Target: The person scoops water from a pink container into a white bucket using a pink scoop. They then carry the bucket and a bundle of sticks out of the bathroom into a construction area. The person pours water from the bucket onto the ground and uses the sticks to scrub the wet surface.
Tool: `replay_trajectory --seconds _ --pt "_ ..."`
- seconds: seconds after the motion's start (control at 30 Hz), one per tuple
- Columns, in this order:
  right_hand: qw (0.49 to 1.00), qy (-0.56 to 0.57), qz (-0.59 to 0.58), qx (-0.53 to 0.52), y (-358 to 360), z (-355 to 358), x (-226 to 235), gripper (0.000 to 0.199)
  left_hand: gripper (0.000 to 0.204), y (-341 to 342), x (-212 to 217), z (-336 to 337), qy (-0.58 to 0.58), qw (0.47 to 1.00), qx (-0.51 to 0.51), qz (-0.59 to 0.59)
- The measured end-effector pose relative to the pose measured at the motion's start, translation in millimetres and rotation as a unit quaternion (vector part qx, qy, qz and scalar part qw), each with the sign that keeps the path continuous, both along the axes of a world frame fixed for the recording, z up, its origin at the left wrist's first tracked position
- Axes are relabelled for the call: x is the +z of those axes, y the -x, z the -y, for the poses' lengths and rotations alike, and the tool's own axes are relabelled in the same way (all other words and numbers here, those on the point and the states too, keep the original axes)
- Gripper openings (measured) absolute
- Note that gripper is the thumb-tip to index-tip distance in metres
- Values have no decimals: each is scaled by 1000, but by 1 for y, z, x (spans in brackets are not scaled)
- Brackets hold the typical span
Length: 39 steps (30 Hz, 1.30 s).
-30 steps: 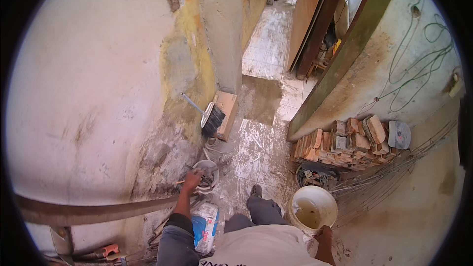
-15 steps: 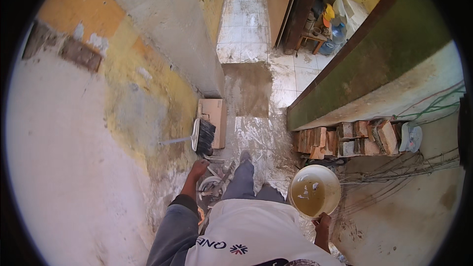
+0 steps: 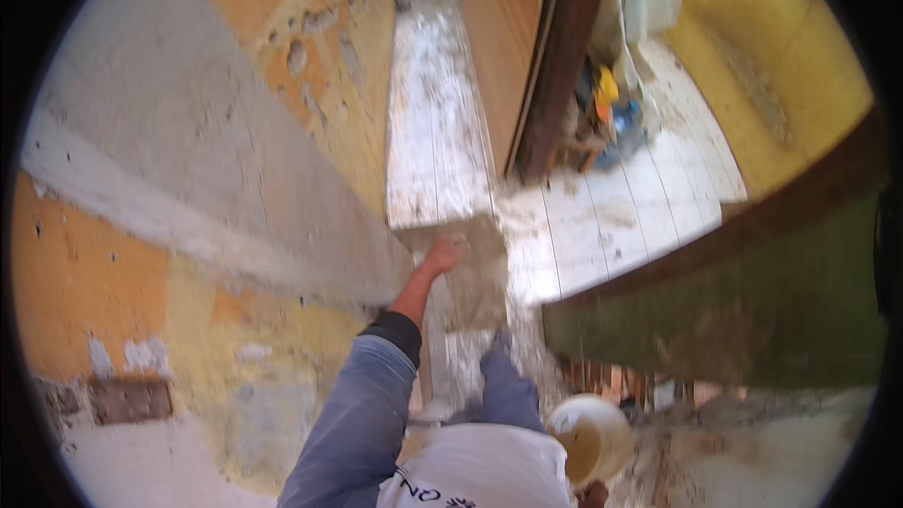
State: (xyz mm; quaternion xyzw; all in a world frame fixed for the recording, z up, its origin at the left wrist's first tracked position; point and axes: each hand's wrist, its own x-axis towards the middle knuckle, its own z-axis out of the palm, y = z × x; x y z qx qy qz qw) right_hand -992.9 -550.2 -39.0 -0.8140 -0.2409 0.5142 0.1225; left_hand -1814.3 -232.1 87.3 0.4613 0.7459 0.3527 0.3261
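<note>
My left hand (image 3: 444, 255) is stretched out ahead, over the brown-grey cement patch in the tiled floor (image 3: 475, 306). Blur smears its fingers, and I see nothing in it. At the lower right my right hand (image 3: 593, 495) grips the near rim of a white plastic bucket (image 3: 616, 433). Murky yellowish-brown liquid (image 3: 580, 447) lies inside the bucket. Most of the right forearm is out of view.
A grey pillar (image 3: 254, 132) flanks the passage on the left, a green-brown wall edge (image 3: 715, 320) on the right. Stacked bricks (image 3: 616, 382) lie beside the bucket. Ahead stand a wooden door (image 3: 503, 38) and, beyond its frame, a blue water bottle (image 3: 625, 127).
My view has shifted forward along the passage. The left hand has swung up and ahead from beside the broom to above the cement patch. The bucket has come along in the right hand.
</note>
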Motion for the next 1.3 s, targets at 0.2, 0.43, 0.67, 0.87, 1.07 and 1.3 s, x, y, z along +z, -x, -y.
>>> replay_trajectory --seconds 0.2,0.43,0.67,0.87,1.07,1.3 --pt "949 -138 84 270 176 -86 45 25 49 91 -10 -111 120 981 -95 -120" --pt "986 -8 -47 -158 314 -203 64 22 45 221 -41 -159 217 931 -158 -247" --pt "930 6 -52 -364 395 -162 86 21 48 336 -21 -262 160 954 -130 -219" --pt "917 -8 -69 -392 424 -114 65 21 45 432 -5 -311 118 955 -142 -230" --pt "989 -56 17 -133 492 -149 103 14 46 421 7 -349 178 966 -115 -148" --pt "988 27 138 -55 518 -197 35 20 48 456 20 -418 179 962 -140 -152"
